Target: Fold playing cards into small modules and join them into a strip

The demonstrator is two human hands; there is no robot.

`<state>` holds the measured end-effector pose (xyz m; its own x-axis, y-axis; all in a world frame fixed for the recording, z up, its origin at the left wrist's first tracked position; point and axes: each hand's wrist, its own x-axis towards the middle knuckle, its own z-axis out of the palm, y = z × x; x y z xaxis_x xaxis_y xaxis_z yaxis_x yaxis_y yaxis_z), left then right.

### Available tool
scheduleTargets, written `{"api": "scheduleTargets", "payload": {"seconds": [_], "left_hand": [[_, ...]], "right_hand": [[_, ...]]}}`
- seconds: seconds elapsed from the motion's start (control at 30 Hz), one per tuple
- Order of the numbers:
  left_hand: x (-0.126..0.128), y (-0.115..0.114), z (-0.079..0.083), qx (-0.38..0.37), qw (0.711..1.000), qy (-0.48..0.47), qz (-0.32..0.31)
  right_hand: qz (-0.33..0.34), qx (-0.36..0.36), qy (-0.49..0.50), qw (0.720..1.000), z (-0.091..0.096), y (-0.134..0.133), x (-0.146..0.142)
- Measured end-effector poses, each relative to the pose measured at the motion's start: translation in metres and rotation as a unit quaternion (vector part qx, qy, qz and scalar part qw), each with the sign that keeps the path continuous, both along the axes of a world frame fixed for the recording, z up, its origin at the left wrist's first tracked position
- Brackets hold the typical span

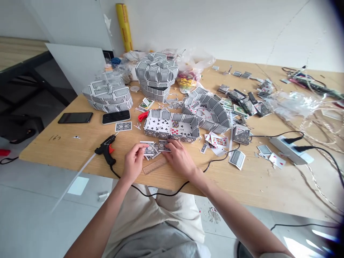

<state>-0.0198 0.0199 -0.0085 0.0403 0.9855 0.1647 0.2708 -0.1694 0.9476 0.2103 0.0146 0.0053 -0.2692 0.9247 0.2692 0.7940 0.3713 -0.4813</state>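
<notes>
My left hand [133, 163] pinches a grey-patterned playing card [147, 149] between thumb and fingers near the table's front edge. In my right hand [179, 157], the fingers close on another patterned card [163, 145]. More card pieces [155, 152] lie between the hands. Just below them a clear ruler [155, 166] rests flat, its right end close under my right hand. Beyond my hands sits a rectangular tray made of playing cards [172, 136], card faces showing inside. Left of my left hand lies a black hot glue gun [106, 149] with an orange trigger and a long glue stick.
Two phones [75, 117] [116, 116] lie at the left. Behind are lidded card boxes [157, 71] [107, 95] and a curved card tray [223, 123]. Loose cards [217, 140], small card packs [245, 104] and a power strip [291, 150] occupy the right; a black cable [172, 194] crosses the front edge.
</notes>
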Motion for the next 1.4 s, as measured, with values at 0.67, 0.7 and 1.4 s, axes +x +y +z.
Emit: {"api": "scheduleTargets", "payload": {"seconds": [0.67, 0.7, 1.4], "left_hand": [[0.006, -0.008, 0.004, -0.041, 0.998, -0.036, -0.022], [0.006, -0.008, 0.004, -0.036, 0.998, -0.042, -0.023], [0.003, -0.012, 0.008, -0.047, 0.996, -0.057, -0.044]], "right_hand": [[0.107, -0.025, 0.176, 0.978, -0.005, 0.001, 0.012], [0.106, -0.027, 0.179, 0.978, -0.005, 0.001, 0.012], [0.126, -0.035, 0.18, 0.975, -0.002, 0.001, 0.013]]}}
